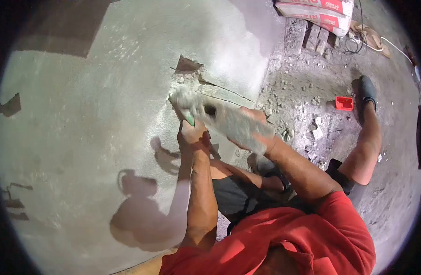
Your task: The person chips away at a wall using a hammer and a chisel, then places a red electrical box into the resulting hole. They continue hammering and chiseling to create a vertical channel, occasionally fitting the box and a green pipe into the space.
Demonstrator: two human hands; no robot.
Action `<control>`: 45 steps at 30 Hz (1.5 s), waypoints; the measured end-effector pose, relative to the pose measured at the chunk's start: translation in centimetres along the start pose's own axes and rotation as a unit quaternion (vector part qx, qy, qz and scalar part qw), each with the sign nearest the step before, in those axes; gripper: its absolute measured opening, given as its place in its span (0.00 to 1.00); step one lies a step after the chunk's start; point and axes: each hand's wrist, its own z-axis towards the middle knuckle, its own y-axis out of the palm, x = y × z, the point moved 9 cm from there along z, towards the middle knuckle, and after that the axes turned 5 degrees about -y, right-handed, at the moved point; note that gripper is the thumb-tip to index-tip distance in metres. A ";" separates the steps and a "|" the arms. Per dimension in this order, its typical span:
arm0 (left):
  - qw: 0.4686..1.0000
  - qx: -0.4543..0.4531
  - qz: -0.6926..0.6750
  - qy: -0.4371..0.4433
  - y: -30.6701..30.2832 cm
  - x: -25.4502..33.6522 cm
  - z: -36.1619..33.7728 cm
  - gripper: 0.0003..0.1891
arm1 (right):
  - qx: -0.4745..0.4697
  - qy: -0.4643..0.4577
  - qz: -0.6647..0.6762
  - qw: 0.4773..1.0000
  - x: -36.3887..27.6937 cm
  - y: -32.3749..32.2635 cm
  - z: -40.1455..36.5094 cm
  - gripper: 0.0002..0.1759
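My left hand (195, 133) is closed around a chisel (189, 118), of which a short green part shows above the fist, close to the broken wall. My right hand (254, 115) grips a long, grey, dusty block (240, 124), smeared by motion, with a dark round spot near its far end. That far end overlaps the top of the chisel and a patch of crumbled plaster. Just beyond, a rough recess (187, 65) is broken into the grey wall (105, 101). Two dark cut lines (226, 91) run from it to the right.
Rubble (317, 130) lies along the foot of the wall. A red plastic box (344, 103) stands near my shod foot (367, 88). Printed sacks (318, 11), bricks (317, 37) and a white cable (394, 45) are at the upper right.
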 end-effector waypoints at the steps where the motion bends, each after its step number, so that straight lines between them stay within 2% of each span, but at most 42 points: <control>1: 0.997 -0.006 -0.066 0.029 -0.1 1.0 -0.5 0.29 | -0.043 0.007 0.030 0.999 0.8 1.6 -0.3 0.19; 2: 0.979 0.068 0.086 0.170 -1.3 -1.0 1.2 0.15 | -0.018 -0.024 0.038 0.999 1.9 2.4 -0.1 0.18; 3: 0.955 0.054 0.175 0.235 -0.6 -4.3 3.2 0.17 | -0.021 -0.022 0.043 0.999 2.4 2.7 1.0 0.18; 4: 0.989 0.026 0.132 0.068 -0.3 -3.1 3.1 0.18 | -0.072 0.045 -0.060 0.995 4.2 3.5 2.5 0.18; 5: 0.991 -0.009 0.088 -0.100 0.2 -1.9 1.6 0.19 | -0.118 0.116 -0.163 0.973 5.5 3.9 3.0 0.18; 6: 0.992 -0.014 0.084 -0.091 1.0 -1.7 2.0 0.19 | -0.094 0.127 -0.131 0.979 4.6 2.9 3.4 0.18; 7: 0.997 -0.005 0.065 -0.048 1.2 -1.7 2.3 0.16 | -0.076 0.138 -0.080 0.984 2.8 1.6 3.8 0.17; 8: 0.999 0.007 0.048 -0.013 0.8 -2.5 2.0 0.15 | -0.054 0.119 -0.053 0.990 1.5 0.8 3.4 0.16; 9: 0.999 0.008 0.046 -0.017 0.7 -3.8 1.6 0.15 | -0.030 0.099 -0.027 0.994 0.7 -0.3 3.2 0.16; 10: 0.951 0.013 0.247 0.185 1.5 -1.5 0.0 0.16 | -0.034 0.101 -0.028 0.994 0.4 -1.2 2.9 0.16; 11: 0.823 0.013 0.429 0.372 3.4 -0.6 -3.2 0.18 | 0.013 0.082 -0.007 0.997 -0.4 -3.1 2.6 0.16; 12: 0.824 0.010 0.426 0.373 3.7 -0.4 -5.4 0.18 | 0.063 0.059 0.012 0.996 -1.3 -5.4 2.4 0.16; 13: 0.974 -0.089 0.153 0.139 3.5 -2.2 -6.1 0.18 | 0.066 0.057 0.005 0.996 -1.9 -7.3 2.5 0.16; 14: 0.966 -0.176 -0.147 -0.119 5.1 -4.9 -8.0 0.19 | 0.060 0.149 0.016 0.987 -1.0 -9.0 2.4 0.17; 15: 0.964 -0.178 -0.161 -0.116 5.2 -3.9 -8.8 0.19 | 0.051 0.236 0.025 0.970 -0.1 -10.3 1.8 0.17; 16: 0.923 -0.178 -0.301 -0.161 5.5 -3.4 -9.5 0.15 | 0.042 0.224 0.012 0.974 -0.7 -11.3 1.8 0.17; 17: 0.859 -0.175 -0.437 -0.199 6.0 -2.9 -9.9 0.11 | 0.040 0.271 0.035 0.961 -0.4 -11.7 0.8 0.18; 18: 0.862 -0.188 -0.446 -0.150 6.4 -3.0 -9.2 0.12 | 0.037 0.316 0.058 0.946 0.1 -11.9 -0.6 0.18; 19: 0.854 -0.182 -0.467 -0.137 6.6 -1.7 -9.5 0.12 | 0.005 0.297 0.040 0.954 0.9 -11.8 -2.2 0.19; 20: 0.896 -0.167 -0.397 -0.108 6.7 -0.3 -10.1 0.14 | -0.004 0.324 -0.013 0.946 2.0 -11.7 -4.8 0.20; 21: 0.931 -0.150 -0.322 -0.082 6.7 0.5 -10.8 0.15 | -0.012 0.371 0.054 0.927 0.1 -11.1 -6.3 0.22; 22: 0.917 -0.180 -0.347 -0.084 7.9 -0.1 -11.3 0.16 | -0.013 0.381 0.109 0.918 0.9 -10.2 -9.1 0.22; 23: 0.901 -0.197 -0.375 -0.095 8.4 0.6 -12.5 0.17 | -0.025 0.390 0.085 0.916 0.5 -9.8 -10.6 0.21; 24: 0.907 -0.229 -0.339 -0.096 9.1 0.6 -13.1 0.17 | -0.044 0.408 0.071 0.909 1.9 -9.4 -13.4 0.21; 25: 0.912 -0.261 -0.302 -0.098 9.7 0.4 -13.8 0.17 | -0.010 0.434 0.113 0.894 1.6 -9.3 -14.8 0.19; 26: 0.909 -0.260 -0.311 -0.096 9.3 -0.2 -14.1 0.17 | -0.012 0.453 0.082 0.888 1.7 -9.6 -16.1 0.18; 27: 0.942 -0.291 -0.167 0.000 8.8 -0.1 -14.4 0.16 | -0.014 0.471 0.051 0.881 2.1 -9.9 -17.2 0.17; 28: 0.945 -0.311 -0.017 0.095 7.8 1.5 -14.8 0.15 | -0.002 0.476 0.054 0.878 2.5 -10.2 -17.8 0.15; 29: 0.926 -0.356 -0.073 0.101 6.3 2.5 -15.6 0.18 | -0.005 0.473 0.048 0.880 2.9 -10.8 -17.7 0.15; 30: 0.901 -0.402 -0.125 0.104 3.3 6.1 -17.4 0.21 | 0.030 0.465 0.059 0.883 3.0 -11.5 -17.1 0.15; 32: 0.813 -0.506 -0.224 0.182 -1.9 12.9 -21.4 0.29 | 0.094 0.463 0.096 0.876 3.1 -12.5 -16.8 0.16; 33: 0.630 -0.671 -0.328 0.214 -2.7 16.2 -24.5 0.31 | 0.125 0.460 0.122 0.870 3.5 -13.0 -16.1 0.16; 34: 0.632 -0.665 -0.336 0.213 -3.5 16.8 -25.4 0.31 | 0.157 0.450 0.159 0.865 4.1 -13.2 -16.2 0.15; 35: 0.604 -0.654 -0.404 0.211 -4.8 17.9 -26.6 0.32 | 0.192 0.435 0.194 0.858 4.8 -13.8 -16.1 0.15; 37: 0.526 -0.637 -0.522 0.212 -7.1 19.7 -29.1 0.35 | 0.192 0.441 0.179 0.859 4.5 -14.4 -16.2 0.14; 40: 0.380 -0.615 -0.665 0.188 -8.4 21.3 -30.6 0.39 | 0.219 0.434 0.187 0.853 4.6 -15.4 -16.6 0.13; 41: 0.383 -0.617 -0.662 0.184 -7.1 21.3 -30.4 0.39 | 0.224 0.441 0.198 0.847 4.8 -15.1 -16.9 0.13; 43: 0.313 -0.575 -0.678 0.335 -7.7 21.5 -29.4 0.35 | 0.213 0.452 0.200 0.843 4.8 -14.6 -17.1 0.14; 44: 0.282 -0.617 -0.669 0.304 -7.6 22.3 -29.2 0.34 | 0.219 0.439 0.221 0.843 5.1 -14.3 -16.9 0.14; 45: 0.294 -0.613 -0.666 0.306 -7.6 22.6 -29.6 0.34 | 0.216 0.448 0.241 0.833 5.2 -13.9 -17.0 0.13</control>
